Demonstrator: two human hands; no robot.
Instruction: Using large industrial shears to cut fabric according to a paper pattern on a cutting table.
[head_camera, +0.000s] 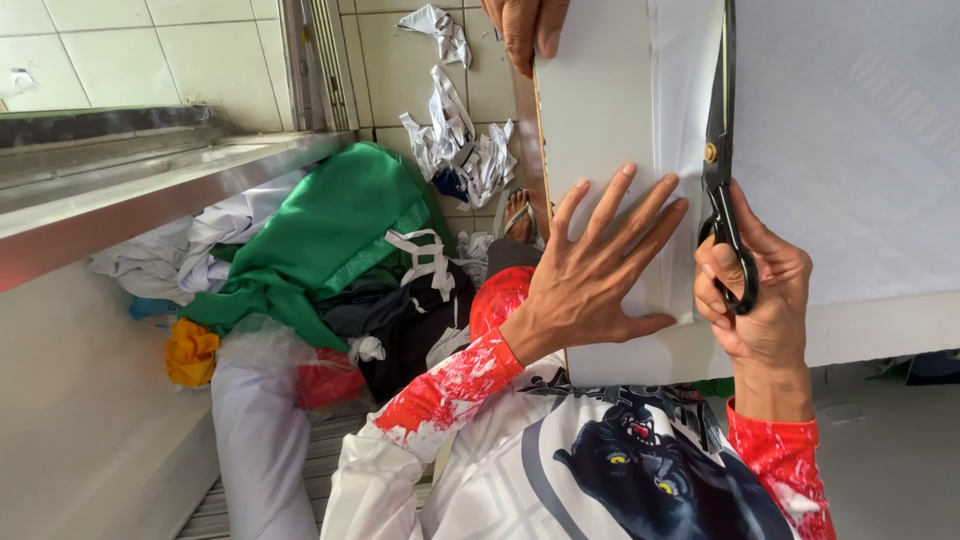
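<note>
White table (880, 320) is carrying white fabric (850, 150); left hand (600, 265) is pressing flat on it, fingers splayed. Right hand (760, 290) is gripping black scissors (722, 160), blades closed along the fabric edge. Another person's hand (525, 30) is holding the far end.

No labels, signs or screens; perhaps one clear plastic bag (262, 340).
</note>
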